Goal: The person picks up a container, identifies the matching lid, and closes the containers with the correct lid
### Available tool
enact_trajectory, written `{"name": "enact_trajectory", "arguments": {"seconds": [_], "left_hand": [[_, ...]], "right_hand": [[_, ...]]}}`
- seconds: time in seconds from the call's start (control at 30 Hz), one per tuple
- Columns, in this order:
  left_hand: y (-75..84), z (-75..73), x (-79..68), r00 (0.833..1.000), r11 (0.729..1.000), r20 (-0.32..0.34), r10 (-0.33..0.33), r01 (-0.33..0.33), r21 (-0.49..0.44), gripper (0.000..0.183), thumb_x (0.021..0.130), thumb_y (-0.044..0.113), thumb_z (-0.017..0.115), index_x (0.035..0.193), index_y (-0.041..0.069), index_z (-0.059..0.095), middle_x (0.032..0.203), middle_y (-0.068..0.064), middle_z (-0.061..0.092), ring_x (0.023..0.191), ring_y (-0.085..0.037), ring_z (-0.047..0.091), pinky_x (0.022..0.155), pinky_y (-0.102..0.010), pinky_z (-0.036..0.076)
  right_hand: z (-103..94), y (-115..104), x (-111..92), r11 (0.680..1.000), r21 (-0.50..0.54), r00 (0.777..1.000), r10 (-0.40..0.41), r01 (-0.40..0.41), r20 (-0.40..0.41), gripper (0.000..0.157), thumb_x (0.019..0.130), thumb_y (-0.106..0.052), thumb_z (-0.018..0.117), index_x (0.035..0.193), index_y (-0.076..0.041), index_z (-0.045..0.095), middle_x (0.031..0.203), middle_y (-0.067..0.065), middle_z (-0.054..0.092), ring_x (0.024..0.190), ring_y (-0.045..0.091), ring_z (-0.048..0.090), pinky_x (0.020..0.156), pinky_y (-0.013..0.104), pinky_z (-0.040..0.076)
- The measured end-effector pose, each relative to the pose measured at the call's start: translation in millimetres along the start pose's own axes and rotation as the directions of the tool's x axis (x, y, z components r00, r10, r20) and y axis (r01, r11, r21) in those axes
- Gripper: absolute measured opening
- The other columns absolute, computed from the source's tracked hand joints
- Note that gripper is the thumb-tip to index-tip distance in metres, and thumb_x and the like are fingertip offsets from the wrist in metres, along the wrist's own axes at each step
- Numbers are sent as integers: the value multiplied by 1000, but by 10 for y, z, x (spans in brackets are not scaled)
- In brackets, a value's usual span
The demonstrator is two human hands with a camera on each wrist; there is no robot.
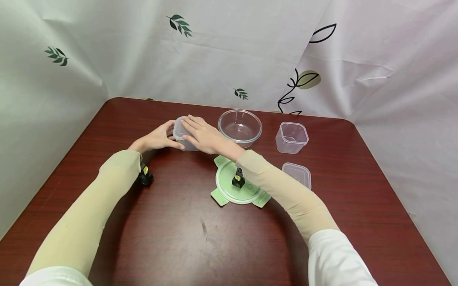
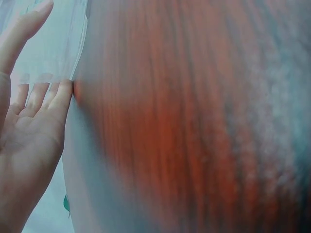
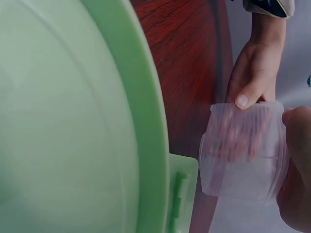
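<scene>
A small clear plastic food container (image 1: 189, 145) stands at the back left of the table, with a translucent lid (image 1: 180, 128) on top. My left hand (image 1: 157, 139) holds its left side between thumb and fingers; in the left wrist view the fingers (image 2: 60, 99) lie along the container wall (image 2: 56, 53). Across the lid, my right hand (image 1: 204, 136) rests with its fingers stretched out. The right wrist view has the clear container (image 3: 243, 165) between the left hand (image 3: 257, 73) and part of the right hand (image 3: 299, 160). Whether the lid sits fully down cannot be told.
Just right of the hands stands a round glass bowl (image 1: 237, 137). A round green lid with flaps (image 1: 229, 190) lies under the right forearm. Farther right are another clear plastic container (image 1: 290, 145) and a flat clear lid (image 1: 298, 174), partly behind the arm. A patterned cloth hangs behind the table (image 1: 171, 238).
</scene>
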State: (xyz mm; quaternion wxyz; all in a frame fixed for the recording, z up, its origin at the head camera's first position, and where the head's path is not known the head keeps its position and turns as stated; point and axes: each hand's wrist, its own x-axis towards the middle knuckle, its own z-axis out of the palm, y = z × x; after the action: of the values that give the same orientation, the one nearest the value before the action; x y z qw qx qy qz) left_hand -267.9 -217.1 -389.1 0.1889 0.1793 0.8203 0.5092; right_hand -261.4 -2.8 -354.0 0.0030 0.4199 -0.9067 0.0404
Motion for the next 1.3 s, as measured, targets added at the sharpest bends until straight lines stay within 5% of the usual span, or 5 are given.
{"name": "enact_trajectory", "arguments": {"seconds": [1.13,1.3], "left_hand": [[85,19,-3,999,998,-48,-12,15,59,84,77,4,77,142,-2,23,144,-21,37,135,-33,40,107,-47,39],[89,-3,-13,998,998,-59,-13,17,64,84,77,4,77,142,-2,24,142,-21,39,133,-34,43,102,-36,46]], "right_hand": [[58,3,1,999,-35,1000,11,-11,15,59,105,-38,30,155,-10,15,162,4,12,151,19,6,123,35,4],[39,-2,37,1000,-20,999,15,-14,42,59,105,-38,29,155,-11,13,163,4,11,151,18,5,123,35,5]]}}
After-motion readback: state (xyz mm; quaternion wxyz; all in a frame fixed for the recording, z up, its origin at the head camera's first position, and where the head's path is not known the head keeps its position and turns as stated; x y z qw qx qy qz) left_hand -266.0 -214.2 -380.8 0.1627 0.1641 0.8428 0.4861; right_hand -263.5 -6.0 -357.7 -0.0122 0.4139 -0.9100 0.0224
